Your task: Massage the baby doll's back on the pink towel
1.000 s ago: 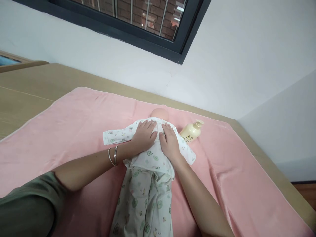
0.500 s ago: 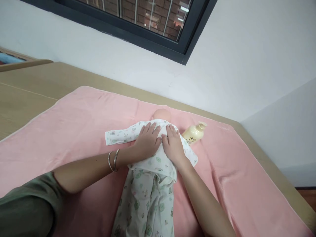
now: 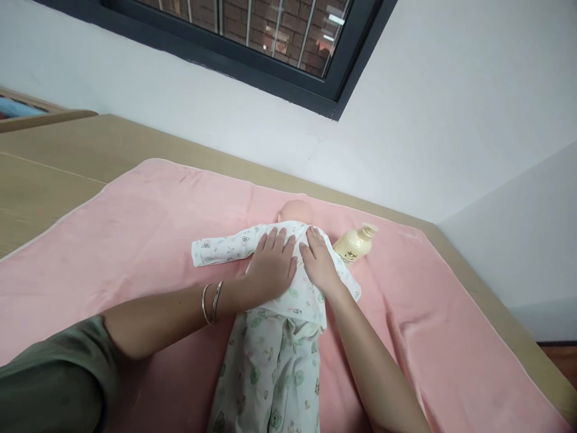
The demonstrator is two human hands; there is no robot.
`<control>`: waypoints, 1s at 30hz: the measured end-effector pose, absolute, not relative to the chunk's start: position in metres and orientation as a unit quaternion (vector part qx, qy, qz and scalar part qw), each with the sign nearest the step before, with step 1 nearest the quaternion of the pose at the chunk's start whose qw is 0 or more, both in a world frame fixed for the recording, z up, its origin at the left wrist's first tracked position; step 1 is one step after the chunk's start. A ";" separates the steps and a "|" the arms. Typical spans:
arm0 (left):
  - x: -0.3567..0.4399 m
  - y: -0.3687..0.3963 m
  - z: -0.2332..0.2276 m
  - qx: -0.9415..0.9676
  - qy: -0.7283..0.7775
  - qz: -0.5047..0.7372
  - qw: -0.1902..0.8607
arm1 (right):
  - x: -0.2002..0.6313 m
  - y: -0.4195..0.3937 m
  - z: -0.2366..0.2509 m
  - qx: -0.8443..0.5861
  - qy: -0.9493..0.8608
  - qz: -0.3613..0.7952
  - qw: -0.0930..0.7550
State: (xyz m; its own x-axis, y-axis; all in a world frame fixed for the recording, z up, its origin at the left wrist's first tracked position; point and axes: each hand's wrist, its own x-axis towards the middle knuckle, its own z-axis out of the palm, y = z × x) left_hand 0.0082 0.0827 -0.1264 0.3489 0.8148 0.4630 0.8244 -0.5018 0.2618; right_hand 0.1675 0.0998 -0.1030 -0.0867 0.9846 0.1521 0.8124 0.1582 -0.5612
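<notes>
- A light wooden table top [image 3: 49, 180] is seen at the far left, and most of it is covered by a soft pink fleece blanket [image 3: 135, 216], probably laid as padding under what lies on it.
- Wide free blanket is left on this side, up to its pale edge, so room for moving is available there.
- An empty long sleeve of the white printed baby shirt [image 3: 220, 248] is stretched out flat to the left, well apart from the blanket edge.
- The left hand [image 3: 270, 267], with two thin silver bangles [image 3: 211, 302] on the wrist, is laid flat and open on the back of the shirt; nothing is gripped, the cloth is only pressed down.
- A baby doll with a bare pale head [image 3: 295, 210] is placed face down along the middle of the blanket, its legs in white trousers with green printed figures [image 3: 270, 373] pointed toward the person.
- The right hand [image 3: 321, 263] is laid open beside the left one, almost touching it, fingers toward the head; no grip is seen.
- A cream plastic pump bottle [image 3: 354, 243] is lying on its side just beside the doll's right shoulder, so the free room there is narrower.
- Further right, the blanket is wrinkled and the table edge is near the white wall [image 3: 451, 120].
</notes>
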 end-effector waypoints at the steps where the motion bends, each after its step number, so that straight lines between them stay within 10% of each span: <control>1: 0.008 0.083 -0.125 -0.823 -0.498 -0.273 0.002 | 0.166 0.100 -0.103 -0.630 -0.716 0.165 0.251; 30: -0.006 0.131 -0.127 -0.834 -0.479 -0.262 -0.072 | 0.127 0.067 -0.097 -0.685 -0.707 0.016 0.178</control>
State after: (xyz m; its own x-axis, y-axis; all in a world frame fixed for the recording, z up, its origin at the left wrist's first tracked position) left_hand -0.0061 0.1315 -0.1269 0.4029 0.8374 0.3692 0.7620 -0.5304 0.3714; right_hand 0.1271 0.0671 -0.0968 0.0003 0.9733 0.2295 0.9621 0.0622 -0.2654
